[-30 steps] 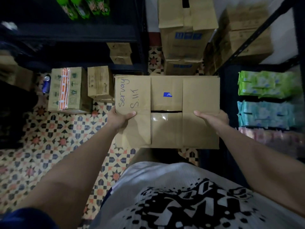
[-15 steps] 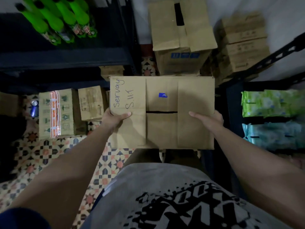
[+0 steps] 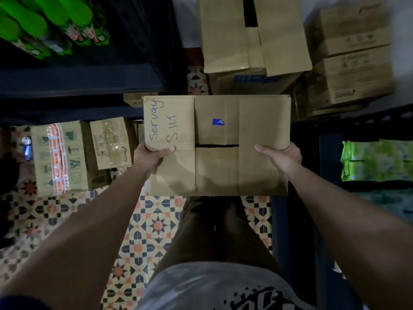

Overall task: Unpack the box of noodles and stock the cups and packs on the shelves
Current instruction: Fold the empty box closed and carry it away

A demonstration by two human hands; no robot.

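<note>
Over a patterned tile floor [image 3: 154,229] in a narrow aisle between dark shelves [image 3: 85,81], the closed box [image 3: 216,146] is held in mid-air, left hand [image 3: 149,156] and right hand [image 3: 281,156] gripping its side edges, contents unseen; I reckon those untaped flaps could sag or the box slip.

The patterned tile floor [image 3: 154,227] runs under both forearms. On it, left of the left hand [image 3: 148,156], stand two cardboard cartons [image 3: 60,157] side by side. Beyond the hands, taller brown cartons [image 3: 252,41] are stacked. The dark shelf [image 3: 78,82] up and left carries green bottles [image 3: 53,23]; right of the right hand [image 3: 282,156], another shelf holds green packs [image 3: 377,161].
</note>
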